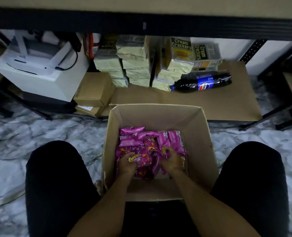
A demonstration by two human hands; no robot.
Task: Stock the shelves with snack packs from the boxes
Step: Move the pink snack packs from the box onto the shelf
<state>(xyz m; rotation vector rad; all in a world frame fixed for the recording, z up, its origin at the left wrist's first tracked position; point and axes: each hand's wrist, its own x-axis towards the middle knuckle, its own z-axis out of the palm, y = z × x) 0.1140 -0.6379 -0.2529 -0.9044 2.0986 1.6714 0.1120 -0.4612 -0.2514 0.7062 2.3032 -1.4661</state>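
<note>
Open cardboard box (160,117) at centre frame, on the marble-pattern floor (39,134) between the person's knees. Pink Cornitos snack packs (133,139) piled in its bottom, toward the 12 o'clock side; bare box floor at 6.

Left hand (126,164) inside the box, fingers curled round a pink pack with the yellow Cornitos logo showing. Right hand (171,159) just at 3 o'clock of it, fingers curled down into the packs, gripping one or more; exact count not clear.

At 12 o'clock of the box, low shelf (227,103) lined with brown board. On it: stacks of Cream Crackers packs (181,48) at the back, a Pepsi bottle (201,83) lying on its side at 1 o'clock. Small brown cartons (94,89) at 11 o'clock, stacked. White printer (37,65) at 10 o'clock. Black shelf rail (141,24) across the top.
</note>
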